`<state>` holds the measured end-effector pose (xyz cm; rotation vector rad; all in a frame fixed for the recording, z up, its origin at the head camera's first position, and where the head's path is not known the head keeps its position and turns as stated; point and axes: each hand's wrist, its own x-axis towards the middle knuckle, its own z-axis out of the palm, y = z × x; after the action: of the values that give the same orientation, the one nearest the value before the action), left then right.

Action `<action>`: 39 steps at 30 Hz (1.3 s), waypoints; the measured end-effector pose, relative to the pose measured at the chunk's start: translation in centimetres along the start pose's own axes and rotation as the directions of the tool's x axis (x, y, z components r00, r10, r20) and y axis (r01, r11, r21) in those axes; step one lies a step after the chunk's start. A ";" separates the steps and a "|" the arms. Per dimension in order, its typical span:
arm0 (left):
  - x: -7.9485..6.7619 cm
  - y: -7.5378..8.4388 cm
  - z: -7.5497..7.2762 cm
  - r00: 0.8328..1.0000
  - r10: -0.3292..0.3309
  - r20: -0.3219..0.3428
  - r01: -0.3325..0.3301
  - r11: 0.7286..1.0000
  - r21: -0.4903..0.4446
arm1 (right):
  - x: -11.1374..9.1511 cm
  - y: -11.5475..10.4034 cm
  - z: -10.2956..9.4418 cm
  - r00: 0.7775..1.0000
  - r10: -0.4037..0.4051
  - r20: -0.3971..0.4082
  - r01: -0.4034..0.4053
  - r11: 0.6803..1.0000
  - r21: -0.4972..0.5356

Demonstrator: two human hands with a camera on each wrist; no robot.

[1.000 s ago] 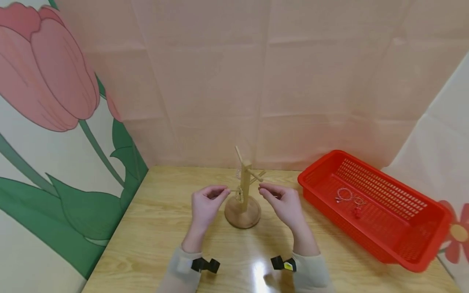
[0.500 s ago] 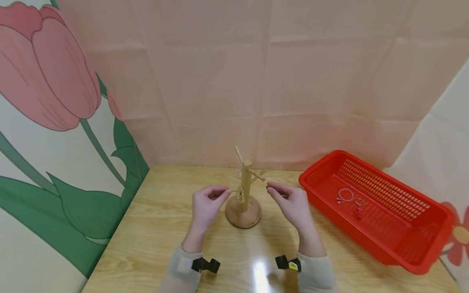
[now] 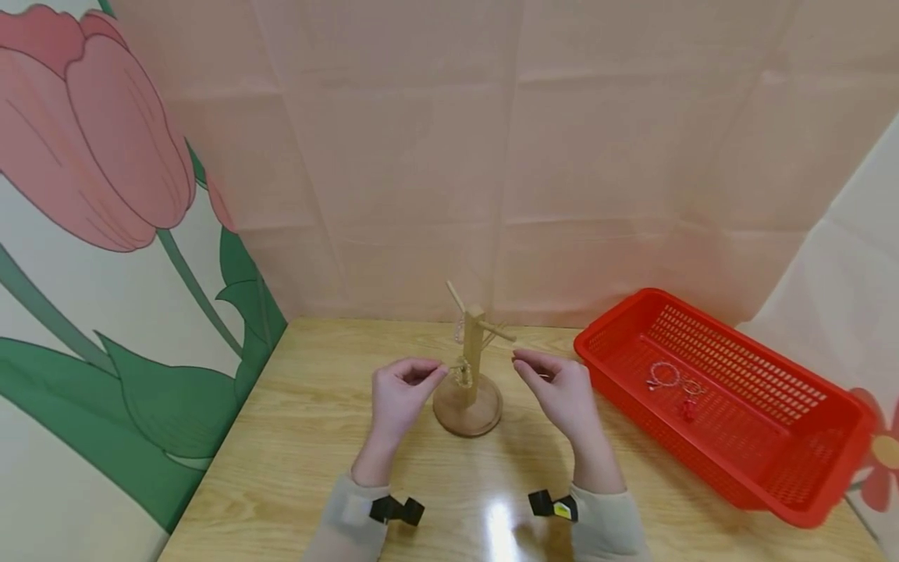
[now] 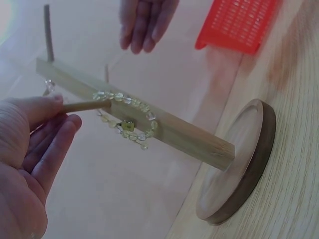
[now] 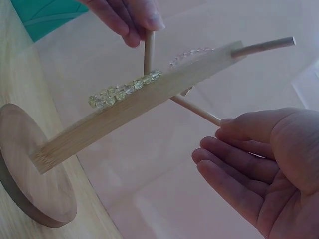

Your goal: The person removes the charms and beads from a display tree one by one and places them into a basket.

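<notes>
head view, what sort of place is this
Probably a staged tabletop corner rather than a lived-in room: a wooden table sits before a creased pink backdrop sheet, with a tulip-print panel alongside at left.

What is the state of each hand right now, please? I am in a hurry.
Left hand: closed, pinching the wooden peg with the yellow-green bracelet around it.
Right hand: open, fingers loosely bent, holding nothing visible.
</notes>
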<state>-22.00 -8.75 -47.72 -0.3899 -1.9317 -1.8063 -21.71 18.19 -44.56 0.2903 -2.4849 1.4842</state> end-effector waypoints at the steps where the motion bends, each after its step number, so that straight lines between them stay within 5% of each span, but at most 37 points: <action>1: 0.0 0.0 0.0 1.000 0.005 0.002 -0.005 1.000 -0.004 | 0.0 0.0 0.0 1.000 -0.002 -0.002 0.002 1.000 0.001; 20: -0.6 0.7 1.1 0.994 0.043 0.103 -0.036 0.997 -0.074 | 0.0 -0.4 0.2 1.000 -0.008 -0.015 0.008 1.000 -0.009; 39: -1.2 1.3 2.0 0.965 0.030 0.262 -0.013 0.998 -0.066 | 0.1 -0.4 1.0 0.999 -0.032 0.021 0.032 0.999 -0.022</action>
<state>-20.58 -6.53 -47.30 -0.7016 -2.0370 -1.8844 -21.80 17.07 -44.65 0.3412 -2.4985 1.4479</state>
